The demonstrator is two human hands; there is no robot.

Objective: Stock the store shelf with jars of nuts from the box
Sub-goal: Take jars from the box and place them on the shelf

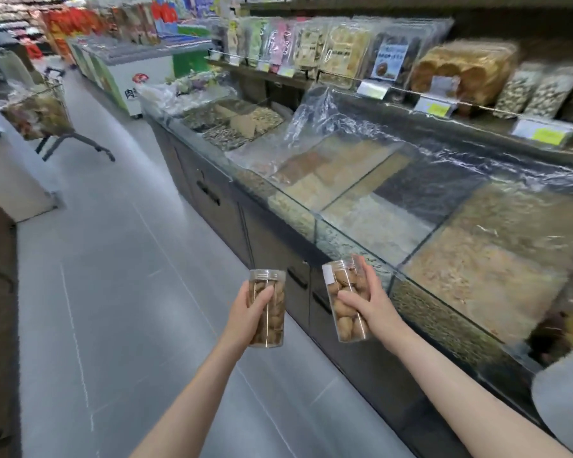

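Grey tiled floor [119, 292], long aisle. Dark cabinet counter [265, 233] topped with glass-walled bulk bins [394, 206] under plastic sheeting [338, 127]. Upper shelf [411, 87] of bagged dry goods with yellow price tags. Shopping cart [43, 107] far left; white chest freezer [139, 71] beyond.

Both clear jars, the left jar [267, 309] and the right jar [344, 302], show tan-brown nuts, and the right one bears a white label. The floor [119, 276] is plain grey with thin pale lines. Shelf price tags [540, 132] are white and yellow-green, the cabinet fronts [212, 193] dark grey.
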